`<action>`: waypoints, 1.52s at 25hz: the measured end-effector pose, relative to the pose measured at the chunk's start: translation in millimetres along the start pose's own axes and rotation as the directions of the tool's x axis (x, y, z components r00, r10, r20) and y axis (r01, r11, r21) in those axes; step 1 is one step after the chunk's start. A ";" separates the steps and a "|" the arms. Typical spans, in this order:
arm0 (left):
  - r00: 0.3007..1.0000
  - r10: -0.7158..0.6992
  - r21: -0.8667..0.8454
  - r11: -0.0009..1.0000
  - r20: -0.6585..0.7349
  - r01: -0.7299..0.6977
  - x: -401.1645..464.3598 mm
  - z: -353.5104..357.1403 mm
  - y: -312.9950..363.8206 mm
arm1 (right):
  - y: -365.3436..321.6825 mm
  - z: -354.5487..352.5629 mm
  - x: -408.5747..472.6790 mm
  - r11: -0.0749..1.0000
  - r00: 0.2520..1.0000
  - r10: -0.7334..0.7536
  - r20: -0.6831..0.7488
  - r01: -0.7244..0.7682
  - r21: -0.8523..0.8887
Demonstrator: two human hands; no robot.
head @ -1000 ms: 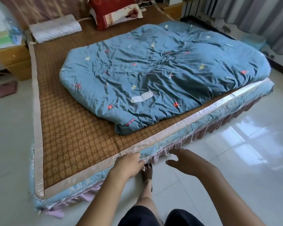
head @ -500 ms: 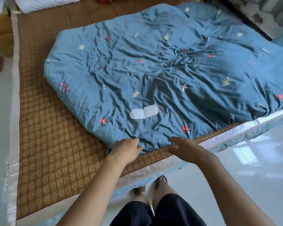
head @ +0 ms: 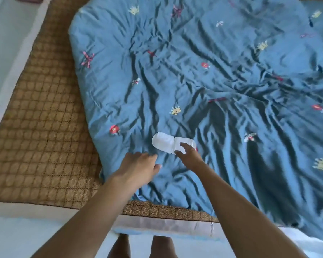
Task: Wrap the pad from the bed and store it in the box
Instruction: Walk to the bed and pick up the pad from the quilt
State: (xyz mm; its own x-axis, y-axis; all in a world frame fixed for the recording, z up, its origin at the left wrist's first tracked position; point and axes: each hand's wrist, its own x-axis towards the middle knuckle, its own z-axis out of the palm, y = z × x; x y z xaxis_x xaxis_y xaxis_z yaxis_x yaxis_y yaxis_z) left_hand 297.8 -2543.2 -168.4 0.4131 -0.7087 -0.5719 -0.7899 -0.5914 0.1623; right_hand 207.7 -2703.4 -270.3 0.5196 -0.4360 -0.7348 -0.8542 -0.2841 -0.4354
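Observation:
A small white pad (head: 165, 143) lies flat on a rumpled blue quilt (head: 203, 81) near its front edge. My right hand (head: 189, 154) hovers with spread fingers over the pad's right end, its fingertips at or touching that end. My left hand (head: 138, 167) is open, palm down on the quilt, just below and left of the pad. Neither hand holds anything. No box is in view.
The quilt lies on a brown woven bed mat (head: 39, 127) with a pale border (head: 157, 223). Light floor (head: 13, 239) shows below the bed edge, and my legs (head: 159, 246) stand against it.
Both hands have moved forward from the bed's edge, over the quilt's front edge, up to the white pad. The view has closed in on the quilt.

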 end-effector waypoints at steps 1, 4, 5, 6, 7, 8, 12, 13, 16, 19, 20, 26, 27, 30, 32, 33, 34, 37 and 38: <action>1.000 -0.017 0.002 1.000 -0.013 0.017 9.4 4.6 -2.3 | 0.1 2.9 22.0 0.999 1.000 -0.025 -0.005 0.024 -0.039; 0.999 -0.043 0.048 0.998 -0.030 0.044 28.6 21.8 -12.7 | -1.9 7.3 75.8 0.940 0.990 -0.136 0.033 0.140 -0.310; 0.998 -0.055 0.056 0.997 -0.020 0.056 34.2 28.1 -17.1 | -4.7 9.6 89.9 0.907 0.989 -0.137 0.058 0.149 -0.394; 0.997 -0.071 0.054 0.996 -0.004 0.071 38.9 34.1 -22.0 | -8.3 11.6 102.3 0.878 0.990 -0.120 0.075 0.141 -0.457; 0.996 -0.086 0.054 0.995 0.011 0.086 41.9 39.8 -27.0 | -13.0 12.9 112.3 0.863 0.992 -0.094 0.087 0.125 -0.490; 0.995 -0.097 0.064 0.993 0.013 0.096 43.3 45.0 -31.7 | -18.6 12.9 119.7 0.864 0.993 -0.070 0.099 0.110 -0.492; 0.992 -0.119 0.034 0.993 0.052 0.117 40.5 55.0 -43.7 | -33.3 0.0 128.1 0.887 0.952 -0.074 0.295 0.198 -0.418; 0.990 -0.122 0.009 0.993 0.065 0.121 40.4 55.3 -45.6 | -34.8 -4.5 126.8 0.890 0.942 -0.069 0.328 0.207 -0.407; 0.993 -0.106 -0.007 0.994 0.052 0.107 34.0 52.0 -47.7 | -31.5 -11.7 119.3 0.928 0.933 -0.040 0.357 0.167 -0.332; 0.994 -0.102 -0.014 0.995 0.043 0.103 21.0 48.9 -46.1 | -20.9 -9.5 105.6 0.958 0.935 -0.040 0.351 0.135 -0.252; 0.994 -0.106 -0.016 0.994 0.037 0.106 16.9 47.5 -45.5 | -18.5 -8.6 98.6 0.973 0.939 -0.048 0.342 0.121 -0.195; 0.991 -0.132 -0.069 0.989 -0.022 0.130 -32.4 21.2 -38.0 | -37.6 -20.5 16.6 0.931 0.946 -0.105 0.306 -0.015 0.365; 0.989 -0.144 -0.084 0.986 -0.033 0.141 -39.7 19.0 -36.4 | -41.4 -21.8 3.2 0.906 0.951 -0.120 0.286 -0.012 0.422; 0.982 -0.184 -0.151 0.973 -0.049 0.175 -74.4 4.9 -34.2 | -64.5 -22.1 -42.8 0.835 0.957 -0.177 0.229 0.022 0.550; 0.972 -0.218 -0.197 0.960 -0.083 0.199 -108.5 -6.2 -35.9 | -91.3 -16.9 -80.8 0.812 0.954 -0.226 0.197 0.073 0.580; 0.965 -0.246 -0.221 0.950 -0.096 0.220 -128.8 -10.2 -39.1 | -105.3 -10.5 -102.1 0.808 0.950 -0.247 0.190 0.094 0.581; 0.955 -0.277 -0.239 0.939 -0.103 0.247 -148.1 -11.9 -43.2 | -118.3 -2.1 -121.4 0.802 0.943 -0.274 0.188 0.116 0.586; 0.918 -0.383 -0.276 0.898 -0.101 0.344 -198.6 -8.6 -64.4 | -151.9 26.7 -166.2 0.802 0.904 -0.366 0.219 0.187 0.567; 0.902 -0.418 -0.307 0.877 -0.110 0.369 -218.3 -6.0 -73.9 | -163.5 38.9 -181.1 0.800 0.888 -0.396 0.235 0.207 0.564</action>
State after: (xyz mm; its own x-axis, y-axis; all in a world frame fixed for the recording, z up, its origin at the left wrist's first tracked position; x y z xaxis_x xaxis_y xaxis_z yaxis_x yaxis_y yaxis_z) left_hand 268.7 -2347.0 -50.7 0.7526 -0.4343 -0.4949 -0.4011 -0.8985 0.1785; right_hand 252.6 -2544.7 -86.2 0.7949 -0.0743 -0.6021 -0.5859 0.1636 -0.7937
